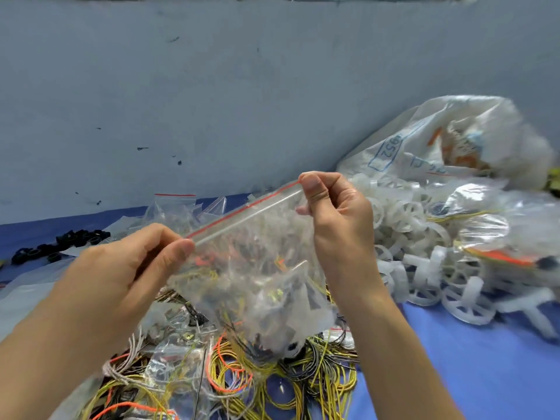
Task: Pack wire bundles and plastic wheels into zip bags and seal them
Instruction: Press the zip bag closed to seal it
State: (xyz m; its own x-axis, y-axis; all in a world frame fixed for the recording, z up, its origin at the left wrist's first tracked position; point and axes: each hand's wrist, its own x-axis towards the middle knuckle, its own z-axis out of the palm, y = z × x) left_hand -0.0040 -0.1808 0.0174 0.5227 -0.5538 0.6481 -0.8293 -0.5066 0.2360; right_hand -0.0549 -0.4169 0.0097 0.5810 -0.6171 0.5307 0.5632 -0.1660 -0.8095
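My left hand and right hand pinch opposite ends of the zip bag along its red-lined seal, and wires bunched just below could pop it open.

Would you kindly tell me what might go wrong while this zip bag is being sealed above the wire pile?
1. The left-hand grip and right-hand grip pinch only the ends of the zip strip, so its middle may stay unsealed.
2. The zip bag looks stuffed close to the strip; its contents might jam the seal.
3. It hangs over the loose wires, so anything spilled would likely get lost among them.
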